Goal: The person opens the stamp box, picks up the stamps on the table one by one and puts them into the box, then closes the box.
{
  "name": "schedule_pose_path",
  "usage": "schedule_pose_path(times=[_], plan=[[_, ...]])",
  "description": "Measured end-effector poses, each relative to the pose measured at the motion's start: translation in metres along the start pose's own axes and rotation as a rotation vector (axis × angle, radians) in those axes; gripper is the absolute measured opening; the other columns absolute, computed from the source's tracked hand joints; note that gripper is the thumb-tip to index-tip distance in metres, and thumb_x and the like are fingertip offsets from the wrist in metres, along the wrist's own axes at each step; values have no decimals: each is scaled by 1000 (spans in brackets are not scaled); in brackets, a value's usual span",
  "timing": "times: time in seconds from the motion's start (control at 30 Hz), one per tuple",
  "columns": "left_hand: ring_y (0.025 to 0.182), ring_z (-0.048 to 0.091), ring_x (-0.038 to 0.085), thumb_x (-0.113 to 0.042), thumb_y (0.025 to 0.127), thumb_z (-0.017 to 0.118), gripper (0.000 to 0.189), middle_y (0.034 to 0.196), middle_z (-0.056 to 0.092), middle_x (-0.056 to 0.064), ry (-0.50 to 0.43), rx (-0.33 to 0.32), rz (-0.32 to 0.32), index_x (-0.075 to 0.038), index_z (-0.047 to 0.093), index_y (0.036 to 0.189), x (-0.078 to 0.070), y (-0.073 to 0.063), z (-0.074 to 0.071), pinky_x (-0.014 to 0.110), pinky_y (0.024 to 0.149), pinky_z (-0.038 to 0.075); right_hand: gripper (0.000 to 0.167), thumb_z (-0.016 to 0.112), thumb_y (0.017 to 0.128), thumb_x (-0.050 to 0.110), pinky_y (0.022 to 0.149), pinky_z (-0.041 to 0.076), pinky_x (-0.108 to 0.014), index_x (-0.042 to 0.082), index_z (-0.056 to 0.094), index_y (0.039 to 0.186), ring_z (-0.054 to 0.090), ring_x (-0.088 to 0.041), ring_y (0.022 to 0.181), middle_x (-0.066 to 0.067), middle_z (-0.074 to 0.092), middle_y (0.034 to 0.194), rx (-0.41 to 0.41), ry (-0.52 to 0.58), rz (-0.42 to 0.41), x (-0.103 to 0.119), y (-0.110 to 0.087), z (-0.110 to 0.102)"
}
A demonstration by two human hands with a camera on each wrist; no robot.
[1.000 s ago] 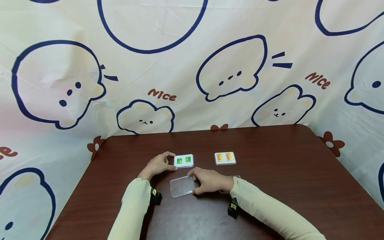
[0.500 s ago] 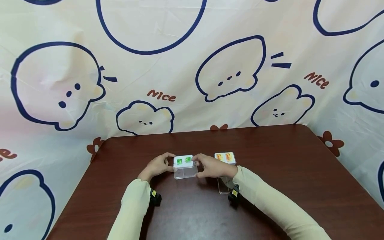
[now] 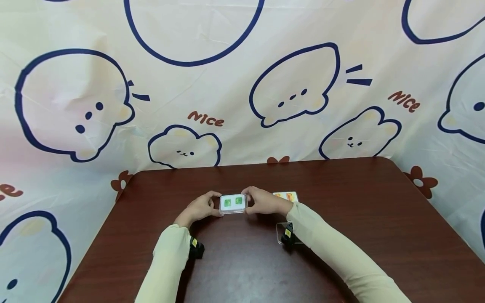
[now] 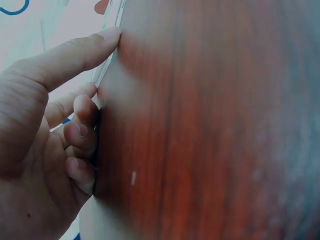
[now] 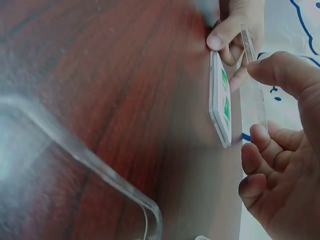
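Observation:
A flat white case [image 3: 233, 203] with two green pictures on its face lies on the dark wooden table. My left hand [image 3: 198, 209] pinches it at its left end, thumb on the near edge and forefinger on the far edge. A clear plastic lid [image 5: 257, 95] is held by my right hand [image 3: 263, 201] between thumb and fingers. In the right wrist view the lid hangs over the green-pictured face, roughly parallel, with a narrow gap between them. Only the case's thin edge [image 4: 106, 70] shows in the left wrist view, beside my left thumb.
A second white case [image 3: 289, 196] with orange pictures lies behind my right hand, partly covered by it. Another clear lid [image 3: 280, 233] rests on the table [image 3: 235, 261] under my right wrist. A patterned cloth [image 3: 235, 92] hangs behind the table.
My right hand has carried the clear lid from in front of the green-pictured case up and away from me, over the case. My left hand keeps its hold on the case.

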State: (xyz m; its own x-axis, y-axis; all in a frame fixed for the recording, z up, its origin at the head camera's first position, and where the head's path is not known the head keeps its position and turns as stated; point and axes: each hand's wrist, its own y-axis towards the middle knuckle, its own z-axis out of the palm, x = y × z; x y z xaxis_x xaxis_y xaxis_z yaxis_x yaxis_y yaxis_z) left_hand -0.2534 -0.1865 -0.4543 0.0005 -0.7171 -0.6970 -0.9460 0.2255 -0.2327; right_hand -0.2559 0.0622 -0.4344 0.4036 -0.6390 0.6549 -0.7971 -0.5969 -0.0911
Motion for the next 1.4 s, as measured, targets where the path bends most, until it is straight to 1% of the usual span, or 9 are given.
schedule_pose_path(times=[0.13,0.23,0.4,0.53,0.67,0.93,1.1,1.4], plan=[[61,44,16,-21,73,84,66,74,49,3,2,6,-3,-14,54,131,0,-1,-1,27,56,35,54,71,83,17,70,36,-25,2,48,129,45,-13,81,-4,46,93,-1,11,26,-4,7,0],[61,44,16,-21,72,84,66,73,49,4,-8,11,1,-13,54,131,0,-2,-1,27,56,35,54,71,83,18,73,36,-26,2,48,129,44,-13,82,-4,45,94,4,10,31,-7,10,3],[60,44,16,-22,74,84,64,73,49,3,-16,16,4,-14,55,130,1,-1,0,27,56,36,54,71,84,19,74,36,-26,2,48,129,44,-13,82,-4,46,94,13,25,34,-11,14,3],[61,44,16,-22,75,83,61,73,50,3,-22,5,-1,-14,56,128,0,0,0,27,57,36,52,71,83,18,73,36,-26,1,48,127,44,-13,81,-4,46,92,22,66,38,-13,17,2],[61,45,16,-21,75,83,58,73,50,3,-31,-6,-5,-15,58,126,0,0,-1,27,57,36,50,71,83,18,72,36,-26,3,49,126,44,-13,79,-3,46,91,38,77,49,-16,19,2],[61,45,16,-22,74,83,60,73,50,3,-39,4,-5,-15,57,128,2,0,-1,27,57,36,52,71,84,17,73,36,-26,2,48,128,44,-12,78,-2,47,91,39,48,62,-15,23,5],[61,45,16,-23,75,83,59,74,50,3,-43,10,-11,-16,58,128,2,-1,-2,27,56,36,54,71,85,19,71,37,-24,3,47,132,45,-11,75,-1,50,89,49,10,85,-11,23,5],[62,45,16,-24,76,82,58,75,51,4,-44,-1,-10,-16,58,128,2,0,-2,27,57,36,59,72,85,21,72,37,-25,2,48,135,46,-12,77,-2,52,89,39,-54,96,-5,23,4]])
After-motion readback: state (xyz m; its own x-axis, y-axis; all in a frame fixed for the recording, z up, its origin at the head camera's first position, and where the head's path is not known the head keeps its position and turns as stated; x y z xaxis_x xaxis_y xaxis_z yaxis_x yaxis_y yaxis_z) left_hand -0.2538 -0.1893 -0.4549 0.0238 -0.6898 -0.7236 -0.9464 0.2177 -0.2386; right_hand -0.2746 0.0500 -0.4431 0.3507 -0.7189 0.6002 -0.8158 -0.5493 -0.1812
